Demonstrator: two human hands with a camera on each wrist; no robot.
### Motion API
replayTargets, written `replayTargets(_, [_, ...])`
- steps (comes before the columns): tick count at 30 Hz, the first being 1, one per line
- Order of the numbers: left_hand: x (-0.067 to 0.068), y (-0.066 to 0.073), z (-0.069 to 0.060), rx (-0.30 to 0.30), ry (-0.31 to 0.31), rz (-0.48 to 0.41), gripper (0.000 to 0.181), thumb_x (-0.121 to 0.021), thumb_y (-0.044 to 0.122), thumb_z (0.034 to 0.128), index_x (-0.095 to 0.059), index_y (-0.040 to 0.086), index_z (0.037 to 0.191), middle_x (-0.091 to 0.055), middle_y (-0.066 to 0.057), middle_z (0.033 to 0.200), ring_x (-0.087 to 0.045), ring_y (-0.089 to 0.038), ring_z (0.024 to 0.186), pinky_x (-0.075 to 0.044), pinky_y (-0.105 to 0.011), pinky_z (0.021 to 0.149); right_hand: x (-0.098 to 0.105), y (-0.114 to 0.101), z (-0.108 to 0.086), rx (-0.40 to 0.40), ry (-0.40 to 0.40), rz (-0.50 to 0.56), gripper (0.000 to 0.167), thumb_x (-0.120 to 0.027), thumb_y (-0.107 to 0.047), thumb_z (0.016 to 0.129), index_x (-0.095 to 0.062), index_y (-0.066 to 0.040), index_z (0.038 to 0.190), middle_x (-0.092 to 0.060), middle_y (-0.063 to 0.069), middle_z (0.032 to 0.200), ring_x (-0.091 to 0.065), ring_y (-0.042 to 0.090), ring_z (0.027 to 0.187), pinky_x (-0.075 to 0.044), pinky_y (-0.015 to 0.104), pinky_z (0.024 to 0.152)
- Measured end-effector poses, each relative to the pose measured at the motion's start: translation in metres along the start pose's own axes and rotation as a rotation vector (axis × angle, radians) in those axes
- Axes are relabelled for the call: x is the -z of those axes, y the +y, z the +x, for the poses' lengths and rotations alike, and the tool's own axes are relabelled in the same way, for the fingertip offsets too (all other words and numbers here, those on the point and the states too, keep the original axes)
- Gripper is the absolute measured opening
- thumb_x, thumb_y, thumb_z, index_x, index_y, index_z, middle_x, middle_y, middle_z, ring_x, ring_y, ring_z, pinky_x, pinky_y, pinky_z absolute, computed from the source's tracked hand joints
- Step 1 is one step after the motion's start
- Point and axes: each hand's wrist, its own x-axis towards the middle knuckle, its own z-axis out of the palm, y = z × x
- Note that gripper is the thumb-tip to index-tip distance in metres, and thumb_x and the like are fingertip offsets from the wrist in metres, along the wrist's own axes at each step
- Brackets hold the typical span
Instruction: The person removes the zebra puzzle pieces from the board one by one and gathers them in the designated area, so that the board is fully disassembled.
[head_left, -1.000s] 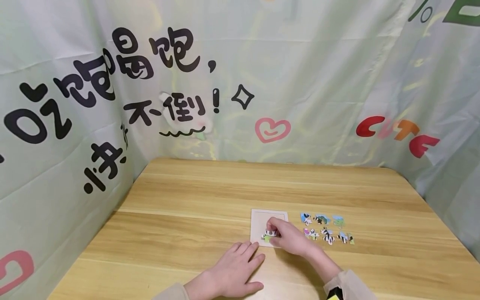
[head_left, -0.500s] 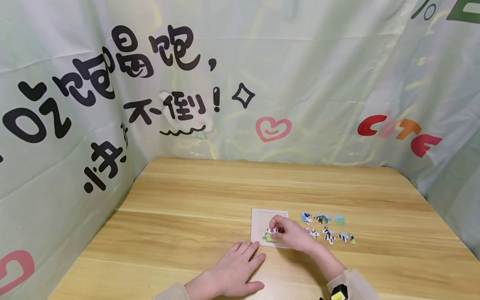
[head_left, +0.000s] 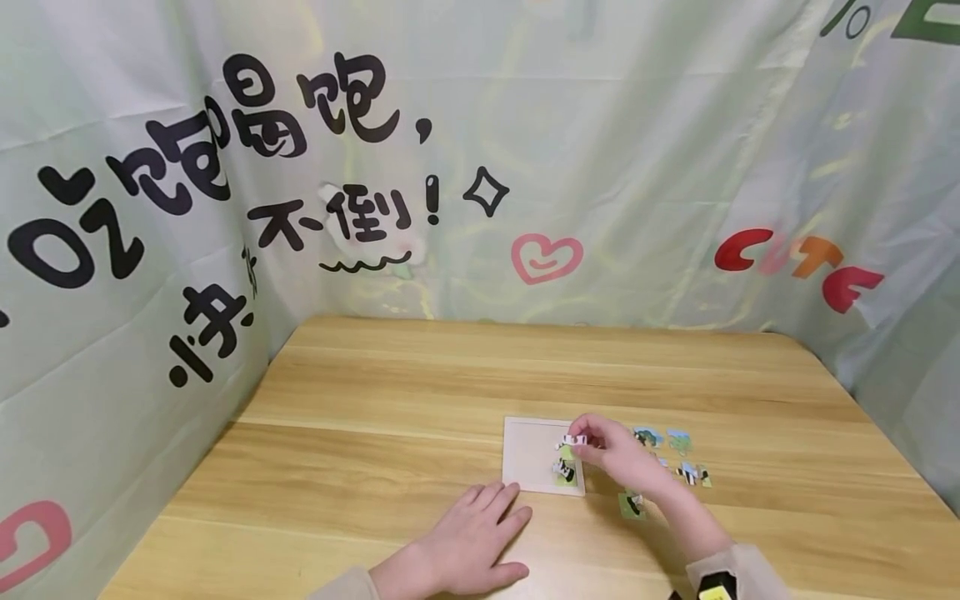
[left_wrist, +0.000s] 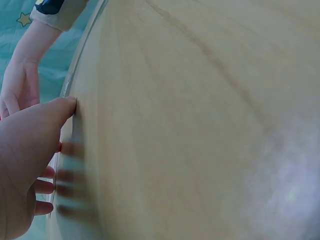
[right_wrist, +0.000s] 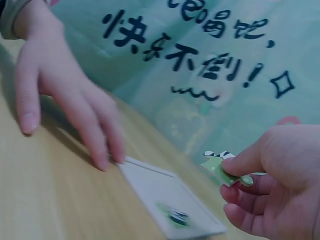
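Observation:
My right hand (head_left: 622,454) pinches a green, black and white jigsaw piece (right_wrist: 218,167) between thumb and fingers, raised over the right side of a pale square puzzle tray (head_left: 525,454). In the tray's lower right corner lies another jigsaw piece (head_left: 565,473), green with black and white. My left hand (head_left: 474,537) rests flat on the table with its fingers spread, the fingertips at the tray's lower left corner. The left wrist view shows the left thumb (left_wrist: 62,107) on the tabletop; the tray is out of sight there.
Several loose jigsaw pieces (head_left: 678,440) lie right of the tray, some hidden behind the right hand. A green piece (head_left: 632,505) lies nearer, below the right wrist. The wooden table (head_left: 375,400) meets a printed curtain (head_left: 637,167) at its back and sides.
My right hand has moved right and slightly up with the pinched piece, from the tray's middle to its right side. The corner piece and the near green piece now show. My left hand stays put.

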Motion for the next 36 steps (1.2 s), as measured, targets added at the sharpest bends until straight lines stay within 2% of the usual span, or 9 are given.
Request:
replayTargets(4, [0.000,0.000,0.000,-0.002,0.005,0.011,0.063,-0.034,0.060,0.0914,-0.044,0.016,0.136,-0.042,-0.012,0.139,-0.039,-0.025,0.126,-0.035,-0.039,0.099,0.018,0.005,-0.012,-0.033,0.033,0.039,0.014,-0.059,-0.008,0.089,-0.054,-0.001,0.099,-0.052,0.008,0.080,-0.050,0.021,0.071,-0.046,0.028,0.060])
replayTargets(8, [0.000,0.001,-0.001,0.006,-0.014,0.008,0.064,-0.032,0.060,0.0918,-0.043,0.016,0.137,-0.040,-0.012,0.140,-0.038,-0.025,0.126,-0.034,-0.040,0.100,0.036,0.015,-0.028,-0.049,0.062,0.045,0.017,-0.061,-0.010,0.087,-0.054,0.001,0.098,-0.052,0.008,0.077,-0.051,0.017,0.066,-0.046,0.028,0.057])
replayTargets(16, [0.001,0.001,0.000,0.006,-0.033,0.001,0.064,-0.030,0.060,0.0926,-0.041,0.017,0.138,-0.039,-0.012,0.142,-0.036,-0.025,0.129,-0.032,-0.039,0.102,0.062,0.043,-0.067,-0.135,0.050,0.080,0.023,-0.060,-0.009,0.088,-0.052,0.008,0.101,-0.051,0.004,0.076,-0.051,0.013,0.063,-0.047,0.027,0.056])
replayTargets(21, [0.001,-0.001,0.000,0.005,-0.028,0.021,0.064,-0.030,0.061,0.0923,-0.041,0.017,0.138,-0.039,-0.012,0.142,-0.035,-0.025,0.130,-0.031,-0.040,0.103,0.068,0.053,-0.081,-0.164,0.054,0.065,0.022,-0.058,-0.009,0.090,-0.051,0.008,0.101,-0.050,0.001,0.075,-0.050,0.011,0.063,-0.047,0.027,0.057])
replayTargets(27, [0.001,-0.001,0.000,0.011,-0.038,0.017,0.065,-0.029,0.061,0.0923,-0.041,0.017,0.138,-0.038,-0.012,0.142,-0.034,-0.025,0.130,-0.031,-0.040,0.103,0.070,0.055,-0.086,-0.167,0.037,0.037,0.023,-0.060,-0.010,0.088,-0.053,0.008,0.101,-0.051,0.001,0.075,-0.050,0.010,0.062,-0.047,0.026,0.056])
replayTargets(36, [0.002,0.000,-0.001,0.008,-0.056,-0.001,0.065,-0.026,0.060,0.0931,-0.039,0.017,0.139,-0.036,-0.012,0.143,-0.033,-0.025,0.131,-0.031,-0.040,0.103,0.063,0.060,-0.088,-0.233,-0.018,-0.011,0.023,-0.065,-0.013,0.085,-0.057,0.004,0.098,-0.048,-0.001,0.065,-0.043,0.006,0.050,-0.040,0.023,0.043])
